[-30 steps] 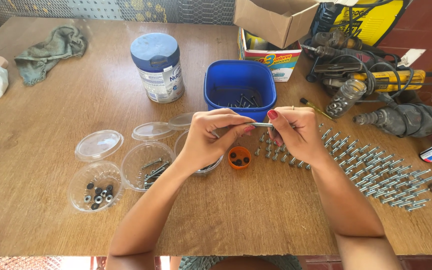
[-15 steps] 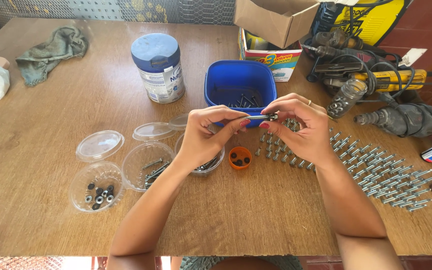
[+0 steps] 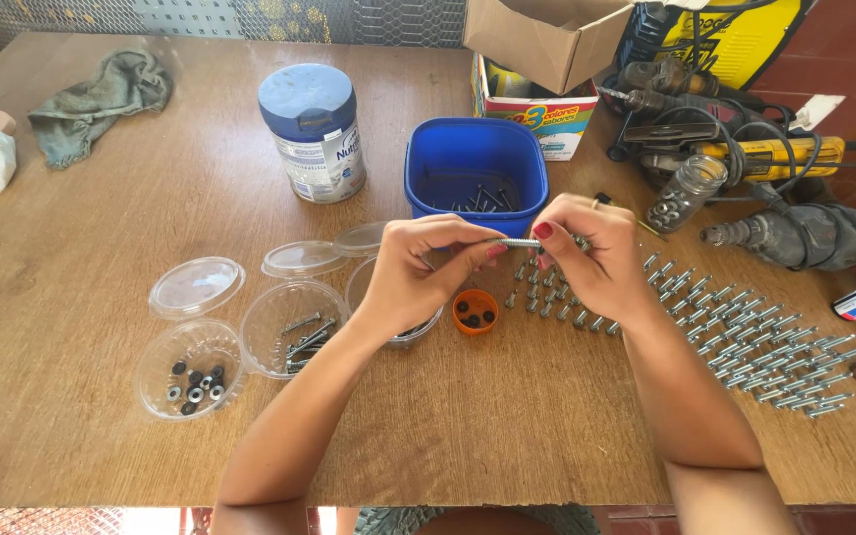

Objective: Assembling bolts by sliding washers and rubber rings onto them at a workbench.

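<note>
Far out to the left of the blue tub [image 3: 476,170], a green rag [image 3: 101,99] lies crumpled on the desk [image 3: 547,436], and nearer the tub stands a white tin with a blue lid [image 3: 313,129]. Left of the tub and closer to the person sit clear plastic cups [image 3: 190,369], one with dark washers, one with screws. Just in front of the tub, the left hand [image 3: 418,277] and right hand [image 3: 591,263] meet over the desk, each grip pinched closed on one end of a single bolt [image 3: 520,243], held level in the air between thumb and fingertips. Below it a small orange cap [image 3: 475,311] rests on the desk. The bolt looks light, stiff and hard, I'd say; its threads give purchase, so the ends are the sensible places to hold, though something that small could slip away easily. To the right of the tub, finished bolts [image 3: 755,347] stand in rows, with power drills [image 3: 745,159] behind them.
</note>
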